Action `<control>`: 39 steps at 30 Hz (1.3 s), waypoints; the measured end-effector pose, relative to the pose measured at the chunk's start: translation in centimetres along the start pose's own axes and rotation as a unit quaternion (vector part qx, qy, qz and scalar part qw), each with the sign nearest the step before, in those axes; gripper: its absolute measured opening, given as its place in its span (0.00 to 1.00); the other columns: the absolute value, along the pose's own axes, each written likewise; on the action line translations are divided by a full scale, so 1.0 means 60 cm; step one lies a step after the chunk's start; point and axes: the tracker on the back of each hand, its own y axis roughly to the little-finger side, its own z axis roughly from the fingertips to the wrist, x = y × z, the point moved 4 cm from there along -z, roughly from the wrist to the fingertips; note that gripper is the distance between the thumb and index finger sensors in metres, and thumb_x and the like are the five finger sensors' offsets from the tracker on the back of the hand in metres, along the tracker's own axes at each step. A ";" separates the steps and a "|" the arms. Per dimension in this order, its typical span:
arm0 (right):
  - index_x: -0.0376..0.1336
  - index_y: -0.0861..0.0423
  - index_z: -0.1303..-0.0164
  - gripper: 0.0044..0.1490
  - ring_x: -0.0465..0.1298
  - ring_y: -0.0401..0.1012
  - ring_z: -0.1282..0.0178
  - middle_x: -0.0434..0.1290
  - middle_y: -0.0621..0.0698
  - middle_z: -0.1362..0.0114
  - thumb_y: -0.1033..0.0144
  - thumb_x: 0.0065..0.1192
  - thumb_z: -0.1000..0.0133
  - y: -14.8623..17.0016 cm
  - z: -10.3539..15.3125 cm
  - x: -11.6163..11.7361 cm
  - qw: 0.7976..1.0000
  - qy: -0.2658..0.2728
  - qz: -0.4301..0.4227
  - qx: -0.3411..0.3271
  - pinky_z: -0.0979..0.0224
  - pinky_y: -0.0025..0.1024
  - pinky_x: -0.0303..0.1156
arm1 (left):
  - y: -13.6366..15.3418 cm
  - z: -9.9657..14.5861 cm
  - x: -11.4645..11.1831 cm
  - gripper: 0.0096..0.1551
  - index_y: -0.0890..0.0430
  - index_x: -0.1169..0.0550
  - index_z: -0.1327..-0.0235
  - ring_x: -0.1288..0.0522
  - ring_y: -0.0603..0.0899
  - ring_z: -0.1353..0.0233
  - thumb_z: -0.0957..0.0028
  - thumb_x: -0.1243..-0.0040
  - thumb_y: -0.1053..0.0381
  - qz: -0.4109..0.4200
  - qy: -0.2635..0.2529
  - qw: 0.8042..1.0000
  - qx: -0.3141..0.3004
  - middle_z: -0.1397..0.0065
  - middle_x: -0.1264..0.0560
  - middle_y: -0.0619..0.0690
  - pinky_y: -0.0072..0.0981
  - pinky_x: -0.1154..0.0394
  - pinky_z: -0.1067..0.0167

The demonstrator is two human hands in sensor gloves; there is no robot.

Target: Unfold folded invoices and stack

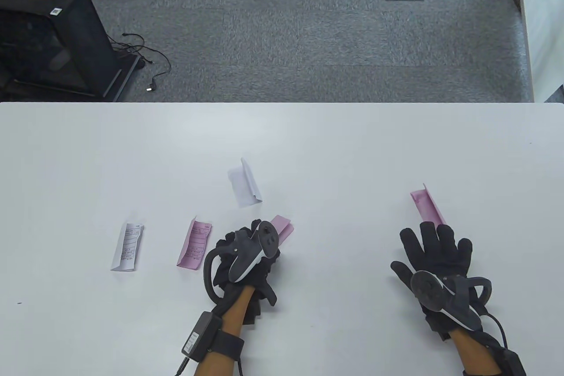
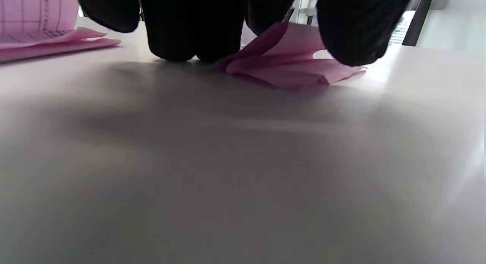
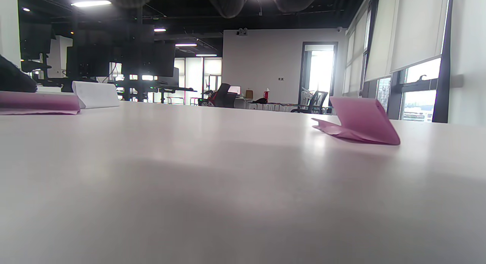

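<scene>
A folded pink invoice (image 1: 283, 225) lies on the white table (image 1: 352, 151) under my left hand's (image 1: 260, 237) fingertips. In the left wrist view my fingertips (image 2: 178, 32) touch the table at the near edge of that invoice (image 2: 288, 68), with the thumb just above it; the paper lies flat and is not lifted. My right hand (image 1: 434, 248) is open with spread fingers, just short of a second folded pink invoice (image 1: 426, 205), which also shows in the right wrist view (image 3: 357, 121). A folded white invoice (image 1: 244, 183) stands half open behind my left hand.
An unfolded pink invoice (image 1: 194, 244) and an unfolded white invoice (image 1: 127, 246) lie side by side, apart, left of my left hand. The table's far edge (image 1: 282, 103) borders grey carpet. A black cabinet (image 1: 48, 36) stands on the floor at the far left.
</scene>
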 end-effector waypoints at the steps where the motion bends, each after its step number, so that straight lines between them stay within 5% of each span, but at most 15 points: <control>1: 0.43 0.39 0.15 0.46 0.43 0.62 0.13 0.45 0.56 0.10 0.31 0.36 0.44 0.000 0.000 0.000 1.000 0.000 -0.001 0.000 0.24 0.74 0.41 | -0.001 0.000 0.003 0.42 0.47 0.35 0.18 0.33 0.68 0.20 0.45 0.35 0.38 -0.010 -0.014 1.000 0.005 0.19 0.29 0.58 0.69 0.40 0.23; 7: 0.44 0.39 0.15 0.47 0.43 0.62 0.13 0.45 0.56 0.10 0.31 0.36 0.44 -0.001 -0.001 0.000 1.000 0.000 -0.004 -0.001 0.24 0.74 0.41 | -0.004 0.002 0.013 0.25 0.44 0.23 0.31 0.25 0.62 0.26 0.42 0.36 0.44 -0.046 -0.056 0.997 0.022 0.26 0.20 0.51 0.65 0.36 0.24; 13: 0.44 0.40 0.15 0.47 0.44 0.62 0.13 0.45 0.56 0.10 0.31 0.37 0.44 -0.008 0.000 0.000 1.000 -0.001 -0.008 -0.007 0.24 0.74 0.42 | 0.003 0.018 0.028 0.21 0.46 0.20 0.37 0.20 0.59 0.32 0.43 0.35 0.46 -0.038 -0.091 0.995 0.010 0.35 0.16 0.49 0.61 0.31 0.27; 23: 0.44 0.44 0.14 0.49 0.48 0.62 0.14 0.49 0.57 0.11 0.30 0.39 0.44 -0.051 0.008 -0.006 0.990 -0.044 -0.130 -0.039 0.24 0.74 0.43 | -0.010 0.120 0.073 0.22 0.48 0.19 0.38 0.18 0.59 0.35 0.44 0.35 0.46 0.167 -0.187 0.961 -0.118 0.37 0.14 0.50 0.61 0.29 0.32; 29: 0.41 0.56 0.13 0.60 0.50 0.63 0.15 0.52 0.60 0.13 0.28 0.42 0.47 -0.098 0.011 -0.008 0.940 -0.114 -0.316 -0.067 0.25 0.74 0.44 | -0.058 0.156 0.061 0.22 0.49 0.19 0.38 0.18 0.59 0.36 0.44 0.35 0.45 0.211 -0.187 0.942 -0.182 0.38 0.14 0.50 0.60 0.28 0.32; 33: 0.39 0.61 0.14 0.65 0.52 0.64 0.17 0.53 0.61 0.14 0.28 0.47 0.48 -0.122 0.013 -0.001 0.870 -0.163 -0.461 -0.054 0.25 0.74 0.45 | -0.091 0.180 0.050 0.22 0.49 0.19 0.38 0.17 0.58 0.36 0.43 0.35 0.45 0.206 -0.188 0.935 -0.218 0.38 0.14 0.50 0.60 0.28 0.32; 35: 0.40 0.62 0.15 0.63 0.55 0.64 0.18 0.56 0.61 0.16 0.32 0.51 0.47 -0.125 0.016 0.004 0.842 -0.169 -0.511 -0.028 0.25 0.73 0.47 | -0.103 0.190 0.046 0.22 0.49 0.19 0.38 0.17 0.58 0.36 0.43 0.35 0.45 0.205 -0.190 0.932 -0.232 0.38 0.13 0.49 0.59 0.28 0.32; 39: 0.47 0.60 0.18 0.52 0.62 0.61 0.22 0.63 0.57 0.21 0.39 0.54 0.43 -0.118 0.017 0.010 0.825 -0.163 -0.541 -0.002 0.26 0.69 0.52 | -0.106 0.194 0.039 0.22 0.49 0.19 0.38 0.17 0.57 0.36 0.43 0.36 0.45 0.247 -0.175 0.922 -0.243 0.38 0.13 0.49 0.59 0.27 0.32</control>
